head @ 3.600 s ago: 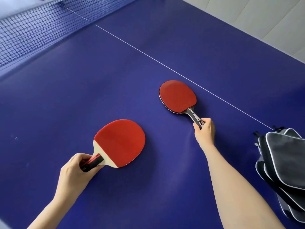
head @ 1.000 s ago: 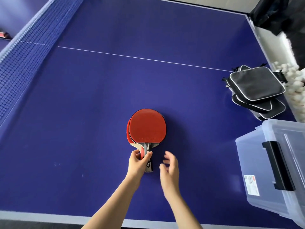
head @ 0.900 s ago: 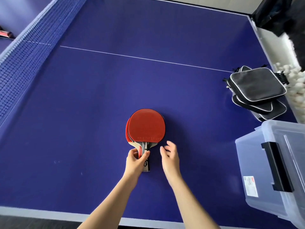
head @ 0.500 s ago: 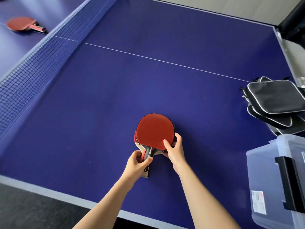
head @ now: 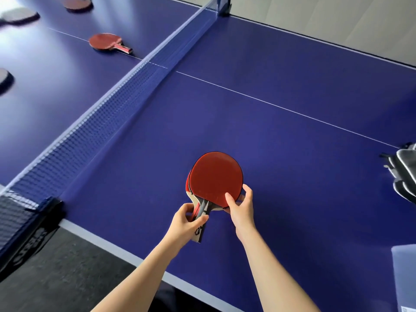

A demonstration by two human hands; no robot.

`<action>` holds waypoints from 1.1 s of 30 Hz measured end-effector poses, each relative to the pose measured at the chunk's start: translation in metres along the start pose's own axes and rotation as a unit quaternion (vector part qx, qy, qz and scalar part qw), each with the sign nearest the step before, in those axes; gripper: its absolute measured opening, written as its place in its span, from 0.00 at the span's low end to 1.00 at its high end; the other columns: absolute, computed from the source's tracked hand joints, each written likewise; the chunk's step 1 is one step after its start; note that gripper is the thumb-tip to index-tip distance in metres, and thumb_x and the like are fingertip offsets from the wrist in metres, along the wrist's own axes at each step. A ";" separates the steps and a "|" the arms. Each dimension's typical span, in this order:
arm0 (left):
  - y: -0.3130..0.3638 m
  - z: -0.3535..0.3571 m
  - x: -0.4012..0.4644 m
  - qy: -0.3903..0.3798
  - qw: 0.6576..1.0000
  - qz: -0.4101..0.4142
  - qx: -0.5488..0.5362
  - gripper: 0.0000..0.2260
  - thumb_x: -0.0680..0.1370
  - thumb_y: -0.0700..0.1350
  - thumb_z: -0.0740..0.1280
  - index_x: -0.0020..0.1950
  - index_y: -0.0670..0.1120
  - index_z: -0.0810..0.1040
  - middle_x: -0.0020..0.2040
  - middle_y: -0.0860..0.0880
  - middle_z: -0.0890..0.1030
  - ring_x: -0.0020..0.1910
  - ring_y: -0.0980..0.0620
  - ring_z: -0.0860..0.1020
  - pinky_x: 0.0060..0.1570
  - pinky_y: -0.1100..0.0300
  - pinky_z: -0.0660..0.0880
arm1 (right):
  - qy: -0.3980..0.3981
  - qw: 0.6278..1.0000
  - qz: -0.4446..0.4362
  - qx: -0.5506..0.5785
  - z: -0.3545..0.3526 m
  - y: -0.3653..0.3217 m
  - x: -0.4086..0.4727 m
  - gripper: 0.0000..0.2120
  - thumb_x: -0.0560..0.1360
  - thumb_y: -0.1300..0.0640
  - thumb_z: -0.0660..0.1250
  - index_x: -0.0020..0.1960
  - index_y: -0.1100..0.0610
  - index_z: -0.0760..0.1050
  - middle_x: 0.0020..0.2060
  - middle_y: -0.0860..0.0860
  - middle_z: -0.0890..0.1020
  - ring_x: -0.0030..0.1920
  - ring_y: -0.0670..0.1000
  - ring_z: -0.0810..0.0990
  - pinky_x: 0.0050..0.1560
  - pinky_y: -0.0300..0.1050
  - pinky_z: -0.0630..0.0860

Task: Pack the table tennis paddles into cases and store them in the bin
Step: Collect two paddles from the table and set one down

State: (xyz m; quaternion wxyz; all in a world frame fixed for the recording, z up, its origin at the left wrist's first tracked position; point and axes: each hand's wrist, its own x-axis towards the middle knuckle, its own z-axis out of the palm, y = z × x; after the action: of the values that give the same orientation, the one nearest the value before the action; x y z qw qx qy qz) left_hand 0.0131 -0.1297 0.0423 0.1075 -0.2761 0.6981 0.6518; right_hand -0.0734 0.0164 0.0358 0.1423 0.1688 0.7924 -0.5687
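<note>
Fingers of the left hand point(head: 183, 224) are curled around the two stacked handles, thumb on top, so that both paddles are pinched together there. The right hand point(head: 239, 207) is closed on the lower right rim of the top paddle point(head: 215, 175), thumb pressed on the red rubber and the other fingers wrapped under the edge. Half a second earlier the same two grips were held; a second ago the right hand was open and off the blades. The view has since swung left, so the far half of the table is now seen.

The bottom paddle point(head: 188, 189) is almost wholly covered, only a red and pale wood sliver being shown at the left edge. The stack is held just above or on the blue table point(head: 292, 154), near its front edge; contact cannot be judged. The long axis runs from the handles, pointed toward the person, up to the blades, pointed away toward the white centre line point(head: 281, 106).

The net point(head: 108, 111) is stretched diagonally at left. Beyond it one red paddle point(head: 105, 41) is seen clearly, and three more are blurred or cropped. The black cases point(head: 403, 174) are cut off at the right edge, and only a pale corner of the clear bin point(head: 404, 273) is shown at lower right.
</note>
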 end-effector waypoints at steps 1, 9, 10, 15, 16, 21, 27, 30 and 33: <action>0.000 -0.014 0.003 0.003 1.000 0.000 0.001 0.12 0.74 0.49 0.72 0.55 0.51 0.75 0.48 0.50 0.80 0.44 0.55 0.81 0.36 0.67 0.76 | 0.001 1.000 -0.004 -0.002 0.014 -0.006 -0.002 0.28 0.75 0.53 0.69 0.71 0.49 0.60 0.65 0.54 0.72 0.57 0.53 0.76 0.54 0.55 0.81; 0.000 -0.162 0.041 -0.010 0.999 0.003 0.035 0.12 0.74 0.49 0.73 0.55 0.51 0.75 0.48 0.51 0.79 0.42 0.56 0.80 0.33 0.70 0.74 | 0.018 1.000 0.006 0.002 0.154 -0.045 -0.024 0.28 0.75 0.52 0.69 0.71 0.49 0.60 0.63 0.54 0.73 0.54 0.51 0.76 0.53 0.52 0.81; -0.001 -0.177 0.046 -0.011 0.999 0.001 0.039 0.12 0.74 0.49 0.73 0.55 0.51 0.75 0.48 0.51 0.79 0.42 0.56 0.80 0.32 0.70 0.74 | 0.019 1.000 0.007 0.002 0.169 -0.048 -0.026 0.28 0.75 0.52 0.69 0.71 0.50 0.60 0.63 0.54 0.73 0.54 0.51 0.76 0.53 0.52 0.81; -0.014 -0.228 0.064 -0.011 0.998 -0.006 0.057 0.11 0.74 0.46 0.73 0.53 0.48 0.76 0.44 0.51 0.79 0.39 0.59 0.77 0.34 0.72 0.73 | 0.020 0.999 0.029 0.000 0.224 -0.054 -0.034 0.29 0.75 0.54 0.69 0.71 0.51 0.60 0.64 0.55 0.73 0.57 0.54 0.77 0.55 0.54 0.80; -0.018 -0.234 0.065 -0.009 0.998 -0.004 0.064 0.10 0.74 0.45 0.73 0.52 0.48 0.76 0.43 0.51 0.79 0.38 0.60 0.76 0.35 0.73 0.72 | 0.020 0.999 0.032 -0.001 0.230 -0.054 -0.036 0.28 0.75 0.54 0.69 0.71 0.51 0.60 0.64 0.55 0.73 0.57 0.54 0.76 0.55 0.54 0.80; -0.036 -0.252 0.072 -0.013 0.995 -0.015 0.093 0.09 0.74 0.45 0.73 0.50 0.47 0.76 0.43 0.51 0.78 0.37 0.59 0.74 0.37 0.72 0.71 | 0.020 0.999 0.040 -0.026 0.253 -0.050 -0.041 0.28 0.75 0.54 0.69 0.71 0.52 0.61 0.64 0.56 0.72 0.57 0.53 0.75 0.56 0.54 0.79; -0.042 -0.254 0.072 0.012 0.986 0.007 0.164 0.10 0.73 0.47 0.73 0.45 0.53 0.72 0.46 0.51 0.71 0.42 0.59 0.72 0.40 0.72 0.67 | 0.027 0.998 0.044 -0.032 0.259 -0.046 -0.044 0.29 0.75 0.54 0.70 0.71 0.54 0.61 0.61 0.56 0.74 0.56 0.53 0.77 0.56 0.52 0.79; -0.041 -0.252 0.070 0.029 0.986 0.003 0.164 0.11 0.73 0.47 0.74 0.44 0.56 0.71 0.47 0.51 0.71 0.42 0.60 0.73 0.39 0.73 0.67 | 0.051 0.997 0.037 -0.054 0.261 -0.047 -0.045 0.28 0.74 0.53 0.71 0.69 0.58 0.64 0.58 0.56 0.78 0.50 0.50 0.76 0.48 0.42 0.74; -0.041 -0.250 0.067 0.055 0.988 0.000 0.142 0.13 0.72 0.47 0.74 0.44 0.59 0.70 0.47 0.52 0.73 0.44 0.58 0.74 0.41 0.73 0.67 | 0.063 0.995 0.032 -0.069 0.263 -0.047 -0.045 0.24 0.74 0.54 0.71 0.65 0.60 0.67 0.57 0.56 0.78 0.51 0.52 0.77 0.49 0.42 0.74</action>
State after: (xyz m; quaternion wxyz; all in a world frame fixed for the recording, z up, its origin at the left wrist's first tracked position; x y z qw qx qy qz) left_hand 0.0320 -0.3879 0.0053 0.1073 -0.2930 0.7886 0.5298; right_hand -0.0437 -0.2518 0.0126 0.1213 0.2196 0.8315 -0.4956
